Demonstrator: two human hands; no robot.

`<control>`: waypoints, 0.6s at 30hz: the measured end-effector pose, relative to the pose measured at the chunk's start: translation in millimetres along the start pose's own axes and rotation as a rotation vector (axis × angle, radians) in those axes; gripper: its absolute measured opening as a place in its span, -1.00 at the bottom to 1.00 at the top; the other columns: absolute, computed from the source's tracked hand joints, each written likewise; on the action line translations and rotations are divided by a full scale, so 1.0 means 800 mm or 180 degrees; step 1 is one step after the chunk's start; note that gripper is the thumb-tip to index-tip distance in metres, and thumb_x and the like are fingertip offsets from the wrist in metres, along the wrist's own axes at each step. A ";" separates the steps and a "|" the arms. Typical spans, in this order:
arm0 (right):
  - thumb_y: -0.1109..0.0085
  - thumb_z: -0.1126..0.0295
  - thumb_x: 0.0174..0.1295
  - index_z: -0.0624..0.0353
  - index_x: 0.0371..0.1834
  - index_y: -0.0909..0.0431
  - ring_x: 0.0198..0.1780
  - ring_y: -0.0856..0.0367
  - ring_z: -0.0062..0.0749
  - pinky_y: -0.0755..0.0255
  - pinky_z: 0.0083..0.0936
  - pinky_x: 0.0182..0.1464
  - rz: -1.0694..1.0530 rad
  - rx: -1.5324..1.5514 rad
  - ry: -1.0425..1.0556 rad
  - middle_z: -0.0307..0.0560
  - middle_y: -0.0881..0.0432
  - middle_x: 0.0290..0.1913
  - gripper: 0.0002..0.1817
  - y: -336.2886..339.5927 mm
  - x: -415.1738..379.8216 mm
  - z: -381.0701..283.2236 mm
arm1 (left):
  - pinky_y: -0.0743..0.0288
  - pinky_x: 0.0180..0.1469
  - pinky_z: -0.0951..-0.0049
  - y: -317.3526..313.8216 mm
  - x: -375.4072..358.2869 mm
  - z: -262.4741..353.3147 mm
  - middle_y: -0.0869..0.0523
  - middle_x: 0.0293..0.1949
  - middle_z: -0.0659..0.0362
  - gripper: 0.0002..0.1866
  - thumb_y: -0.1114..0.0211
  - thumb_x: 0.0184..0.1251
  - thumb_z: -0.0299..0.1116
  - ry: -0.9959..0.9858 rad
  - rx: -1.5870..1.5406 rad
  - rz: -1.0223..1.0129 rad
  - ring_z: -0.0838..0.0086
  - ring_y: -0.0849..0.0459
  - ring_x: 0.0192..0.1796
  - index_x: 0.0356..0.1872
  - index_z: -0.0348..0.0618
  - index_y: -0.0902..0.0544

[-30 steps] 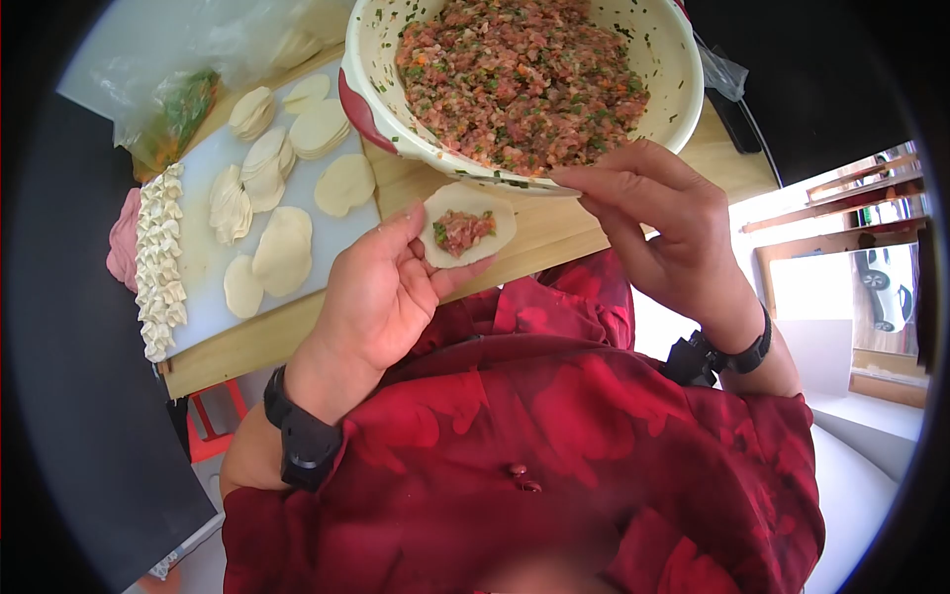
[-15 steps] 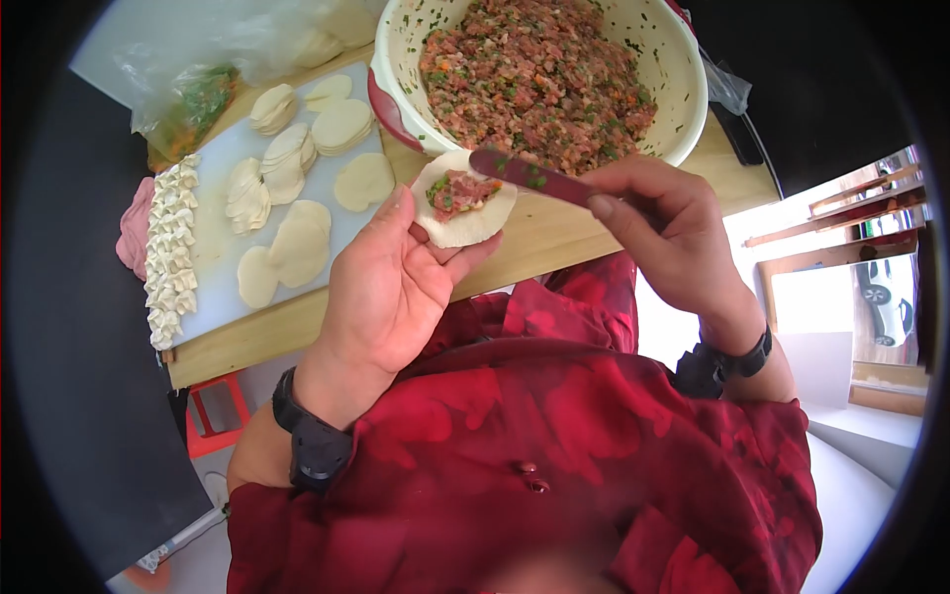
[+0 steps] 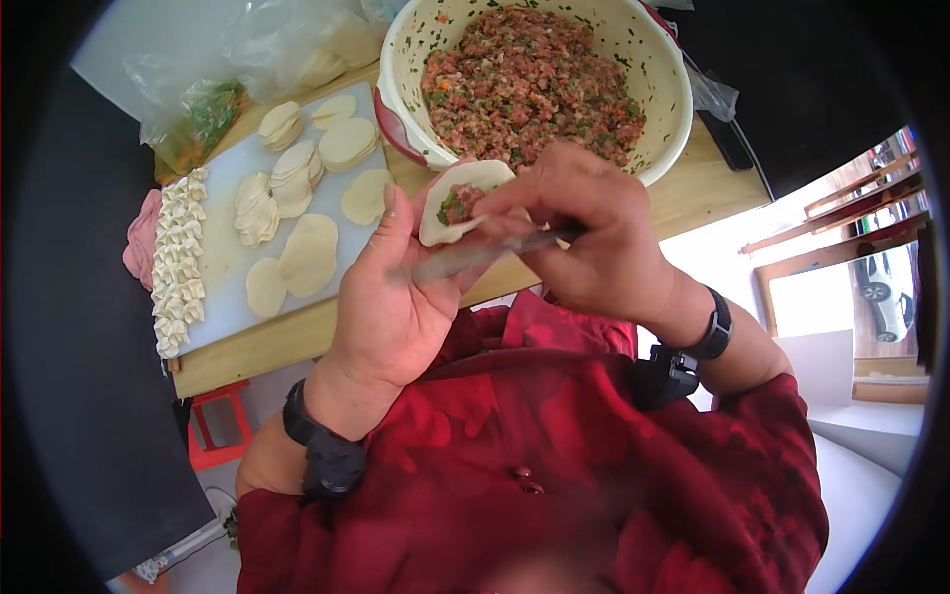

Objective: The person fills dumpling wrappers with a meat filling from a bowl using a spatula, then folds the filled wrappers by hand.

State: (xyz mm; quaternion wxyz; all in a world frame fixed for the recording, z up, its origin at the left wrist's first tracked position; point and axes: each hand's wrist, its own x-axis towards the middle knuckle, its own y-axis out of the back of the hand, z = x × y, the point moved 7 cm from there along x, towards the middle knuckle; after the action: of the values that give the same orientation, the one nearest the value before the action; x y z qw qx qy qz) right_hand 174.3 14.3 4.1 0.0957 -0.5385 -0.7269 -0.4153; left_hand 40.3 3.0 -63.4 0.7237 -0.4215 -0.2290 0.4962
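Note:
My left hand [image 3: 386, 312] cups a round dumpling wrapper [image 3: 487, 175] on its fingers, thumb raised at the left side. A lump of meat filling [image 3: 458, 204] with green bits rests on the dough. My right hand [image 3: 609, 228] has come in from the right and its fingertips touch the wrapper's right edge, which bends upward. In that same hand is a flat narrow spatula [image 3: 455, 259], its blade smeared by motion and pointing left across my left palm. A large white bowl [image 3: 665, 109] of minced filling stands just beyond both hands.
On a white cutting board [image 3: 220, 233] lie stacks of wrappers [image 3: 294, 180] and, along its left edge, rows of folded dumplings [image 3: 178, 262]. Plastic bags [image 3: 287, 45] sit behind it. A red stool [image 3: 220, 426] stands below the wooden table [image 3: 233, 364].
My right hand has moved left to the wrapper, and the spatula blade has swung down below it, off the filling. The wrapper's edge is now lifted and curved instead of lying flat.

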 end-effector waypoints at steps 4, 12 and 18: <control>-0.41 0.40 0.08 0.26 -0.35 -0.61 -0.42 -0.46 -0.58 -0.35 -0.56 -0.40 0.0377 0.0635 -0.0962 -0.19 -0.53 -0.44 -0.81 0.000 0.003 0.031 | -0.48 0.29 0.25 -0.014 -0.006 0.006 -0.58 0.17 0.04 -0.53 -0.09 0.52 -0.20 -0.0460 0.0931 0.0010 0.32 -0.61 0.17 0.31 -0.27 -0.37; -0.43 0.34 0.11 0.28 -0.25 -0.59 -0.40 -0.50 -0.62 -0.42 -0.60 -0.36 0.0310 0.0847 -0.0951 -0.20 -0.60 -0.39 -0.72 -0.012 0.001 0.043 | -0.57 0.21 0.30 0.005 -0.001 0.014 -0.66 0.04 0.08 -0.63 -0.20 0.45 -0.30 -0.0416 0.1173 0.0420 0.33 -0.65 0.12 0.17 -0.27 -0.51; -0.42 0.41 0.13 0.26 -0.21 -0.57 -0.40 -0.51 -0.68 -0.42 -0.68 -0.37 0.0023 0.0980 -0.1152 -0.24 -0.60 -0.36 -0.74 -0.013 -0.001 0.043 | -0.53 -0.06 0.53 0.022 0.001 0.021 -0.69 -0.08 0.20 -0.70 -0.25 0.42 -0.29 -0.0596 0.1087 0.0637 0.56 -0.63 -0.11 0.06 -0.21 -0.61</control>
State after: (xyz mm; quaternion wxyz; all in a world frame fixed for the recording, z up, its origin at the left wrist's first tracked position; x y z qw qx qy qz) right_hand 176.1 37.1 -23.7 0.0463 -0.5859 -0.7850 -0.1959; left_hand 18.8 12.5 -69.0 0.7072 -0.2655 -0.1649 0.6341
